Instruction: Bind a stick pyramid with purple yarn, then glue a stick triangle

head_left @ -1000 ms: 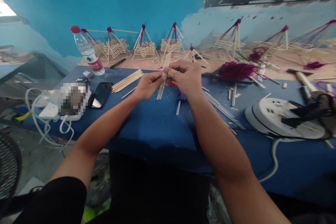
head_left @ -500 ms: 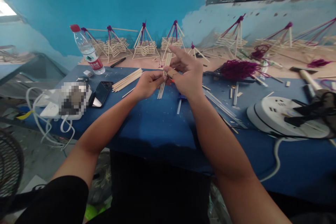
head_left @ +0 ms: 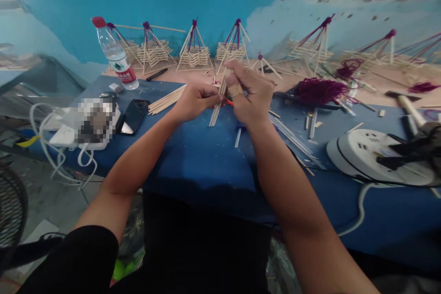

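Wooden stick bundle [head_left: 216, 112]: 1 | left hand [head_left: 194, 103], right hand [head_left: 254, 96]: both grips pinched closed on it | bottle [head_left: 120, 62]: 1

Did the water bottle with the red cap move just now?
No, the water bottle hasn't moved any way: it stands in the same spot beside the black pen.

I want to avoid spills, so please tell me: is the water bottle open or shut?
Shut: the red cap sits on top of the bottle. How tightly it is screwed, I cannot tell.
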Demonstrator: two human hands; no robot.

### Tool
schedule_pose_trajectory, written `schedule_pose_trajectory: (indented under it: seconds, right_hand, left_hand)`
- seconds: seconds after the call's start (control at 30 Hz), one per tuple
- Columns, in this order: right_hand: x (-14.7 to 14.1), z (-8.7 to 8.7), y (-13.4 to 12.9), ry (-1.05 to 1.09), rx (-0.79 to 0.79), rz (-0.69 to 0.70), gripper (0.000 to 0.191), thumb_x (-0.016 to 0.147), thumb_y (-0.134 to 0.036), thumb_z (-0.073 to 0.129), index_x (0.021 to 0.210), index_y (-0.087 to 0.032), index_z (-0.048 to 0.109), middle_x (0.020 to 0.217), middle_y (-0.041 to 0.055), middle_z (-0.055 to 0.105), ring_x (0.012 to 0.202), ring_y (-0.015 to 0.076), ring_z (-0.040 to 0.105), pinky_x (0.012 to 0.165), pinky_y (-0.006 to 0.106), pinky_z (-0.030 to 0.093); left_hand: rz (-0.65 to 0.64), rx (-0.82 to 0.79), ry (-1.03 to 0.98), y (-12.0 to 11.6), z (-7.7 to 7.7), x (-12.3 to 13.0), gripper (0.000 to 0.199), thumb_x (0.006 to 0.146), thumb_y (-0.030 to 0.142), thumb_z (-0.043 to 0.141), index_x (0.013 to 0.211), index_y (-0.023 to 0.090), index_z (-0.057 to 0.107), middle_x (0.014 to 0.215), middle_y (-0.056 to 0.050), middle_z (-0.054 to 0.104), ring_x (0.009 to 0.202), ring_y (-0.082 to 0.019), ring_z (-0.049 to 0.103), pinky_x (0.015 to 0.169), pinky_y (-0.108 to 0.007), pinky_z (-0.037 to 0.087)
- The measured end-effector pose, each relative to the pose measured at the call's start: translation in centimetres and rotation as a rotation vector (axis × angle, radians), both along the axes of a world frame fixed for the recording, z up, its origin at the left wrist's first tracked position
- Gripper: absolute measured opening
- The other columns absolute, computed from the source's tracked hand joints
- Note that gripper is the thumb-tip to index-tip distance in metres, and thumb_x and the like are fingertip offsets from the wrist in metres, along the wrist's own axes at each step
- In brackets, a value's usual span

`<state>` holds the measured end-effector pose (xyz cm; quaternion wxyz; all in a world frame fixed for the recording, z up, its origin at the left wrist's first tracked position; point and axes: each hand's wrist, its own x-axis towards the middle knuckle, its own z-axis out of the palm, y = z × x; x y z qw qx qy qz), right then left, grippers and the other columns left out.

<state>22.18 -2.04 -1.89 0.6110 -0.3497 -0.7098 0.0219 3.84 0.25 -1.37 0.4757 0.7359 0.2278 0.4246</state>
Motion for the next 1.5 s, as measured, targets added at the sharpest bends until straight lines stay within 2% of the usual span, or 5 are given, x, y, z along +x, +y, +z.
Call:
schedule_pose_trajectory:
  seconds: [0.33, 0.73, 1.13, 1.3, 1.5]
  right_hand:
    - [0.1, -0.8, 0.7, -0.049, -0.078, 0.057, 0.047, 0.107, -0.053, 0.059, 0.147, -0.032, 0.072, 0.118, 0.0061, 0.082, 0.103, 0.0226, 0.078, 0.087, 0.037, 0.066]
    - [-0.8, 0.2, 0.0, 0.154, -0.237, 0.159, 0.04, 0.093, -0.032, 0.077, 0.133, -0.036, 0.079, 0.12, 0.0025, 0.08, 0.093, 0.0188, 0.072, 0.072, 0.031, 0.064]
    - [1.7, 3.9, -3.9, -0.114, 0.169, 0.001, 0.013, 0.096, -0.024, 0.078, 0.092, -0.034, 0.087, 0.09, 0.002, 0.084, 0.085, 0.0228, 0.078, 0.079, 0.041, 0.062]
    - [1.7, 3.3, -4.1, -0.222, 0.147, -0.085, 0.016, 0.098, -0.024, 0.073, 0.09, -0.034, 0.084, 0.091, 0.002, 0.084, 0.085, 0.0235, 0.079, 0.079, 0.04, 0.063]
    - [1.2, 2.2, -2.6, 0.028, 0.031, -0.167, 0.008, 0.094, -0.03, 0.079, 0.087, -0.031, 0.082, 0.087, 0.0037, 0.08, 0.085, 0.0241, 0.076, 0.086, 0.043, 0.064]
  left_hand:
    - [0.136, 0.092, -0.061, -0.4, -0.5, 0.5, 0.055, 0.082, 0.071, 0.089, 0.075, 0.017, 0.082, 0.068, 0.0, 0.069, 0.063, -0.01, 0.062, 0.064, -0.024, 0.056]
    - [0.148, 0.117, -0.016, -0.5, -0.4, 0.3, 0.051, 0.088, 0.065, 0.084, 0.07, 0.018, 0.079, 0.067, 0.0, 0.066, 0.065, -0.011, 0.06, 0.064, -0.025, 0.053]
    - [0.339, 0.489, 0.231, -2.1, -0.2, 0.1, 0.029, 0.105, 0.035, 0.065, 0.09, 0.021, 0.085, 0.073, -0.001, 0.072, 0.069, -0.015, 0.065, 0.071, -0.026, 0.049]
    - [0.419, 0.639, 0.383, -0.7, -0.3, -1.7, 0.029, 0.105, 0.03, 0.059, 0.121, 0.025, 0.083, 0.118, -0.012, 0.084, 0.108, -0.025, 0.079, 0.099, -0.034, 0.056]
    - [0.538, 0.659, 0.195, -1.5, 1.2, -2.4, 0.029, 0.102, 0.047, 0.072, 0.117, 0.025, 0.083, 0.139, -0.014, 0.078, 0.15, -0.034, 0.061, 0.128, -0.048, 0.042]
